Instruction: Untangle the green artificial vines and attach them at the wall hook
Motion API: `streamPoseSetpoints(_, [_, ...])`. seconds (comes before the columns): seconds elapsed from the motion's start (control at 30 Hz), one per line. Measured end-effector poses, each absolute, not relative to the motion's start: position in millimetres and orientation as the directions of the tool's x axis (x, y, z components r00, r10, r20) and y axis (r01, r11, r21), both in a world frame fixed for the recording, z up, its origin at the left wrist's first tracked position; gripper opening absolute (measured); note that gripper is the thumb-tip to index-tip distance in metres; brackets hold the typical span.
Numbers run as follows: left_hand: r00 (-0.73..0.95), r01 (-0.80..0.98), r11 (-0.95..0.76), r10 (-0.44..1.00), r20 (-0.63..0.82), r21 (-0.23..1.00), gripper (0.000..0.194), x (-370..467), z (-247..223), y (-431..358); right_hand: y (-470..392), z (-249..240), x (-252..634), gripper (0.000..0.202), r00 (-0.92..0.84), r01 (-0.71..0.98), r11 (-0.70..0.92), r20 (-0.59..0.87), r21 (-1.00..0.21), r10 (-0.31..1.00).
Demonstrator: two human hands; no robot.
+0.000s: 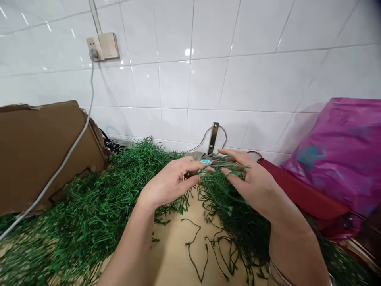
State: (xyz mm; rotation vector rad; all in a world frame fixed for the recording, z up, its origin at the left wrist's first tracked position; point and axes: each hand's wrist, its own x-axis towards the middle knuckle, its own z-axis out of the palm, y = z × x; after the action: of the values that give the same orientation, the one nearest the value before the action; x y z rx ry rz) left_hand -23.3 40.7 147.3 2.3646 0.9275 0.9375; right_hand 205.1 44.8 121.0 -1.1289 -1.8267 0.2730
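Note:
Several knotted green cords (218,180) lie between my two hands above the tabletop. My left hand (175,178) is closed, with thumb and forefinger brought together at the ends of the green cords; a small light-blue patterned piece (206,162) shows just beyond its fingertips. My right hand (253,174) has its fingers stretched out and apart, touching the strands that stick out toward its palm. Grey strands (218,159) run behind the fingertips, and what they belong to is partly hidden. A dark green heap of cords (247,222) hangs below my right hand.
A large pile of green cords (98,214) covers the left side, beside a cardboard box (44,147). Loose cords (198,254) lie on the tan tabletop (175,258). A metal bracket (213,138) stands by the tiled wall. At right are a red bag (303,190) and a purple bag (351,147).

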Motion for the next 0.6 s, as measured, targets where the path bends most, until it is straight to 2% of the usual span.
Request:
streamPoseSetpoints(0.07, [0.510,0.379,-0.695,0.708,0.489,0.611,0.028,-23.8,146.1,41.5,47.4,120.0,200.2,0.036,-0.314,0.484,0.647,0.573,-0.590,0.757])
streamPoseSetpoints(0.17, [0.383,0.343,-0.697,0.716,0.583,0.630,0.025,-21.9,143.3,43.0,44.1,122.9,193.8,0.033,-0.469,0.358,0.640,0.462,-0.680,0.753])
streamPoseSetpoints(0.3, [0.227,0.329,-0.669,0.741,0.632,0.666,0.020,-21.1,140.5,45.4,36.2,126.5,189.1,0.035,-0.457,0.229,0.479,0.341,-0.847,0.821])
streamPoseSetpoints(0.43, [0.212,0.375,-0.649,0.755,0.620,0.662,0.018,-23.4,137.9,47.8,31.4,128.1,183.4,0.041,-0.452,0.003,0.365,0.325,-0.931,0.831])
streamPoseSetpoints(0.53, [0.227,0.415,-0.642,0.759,0.610,0.644,0.019,-25.4,135.8,50.6,31.5,129.9,179.4,0.033,-0.496,0.078,0.364,0.280,-0.928,0.822])
streamPoseSetpoints(0.6, [0.225,0.432,-0.630,0.768,0.599,0.646,0.019,-27.2,134.7,53.5,33.7,131.1,179.4,0.030,-0.455,0.140,0.368,0.270,-0.919,0.849])
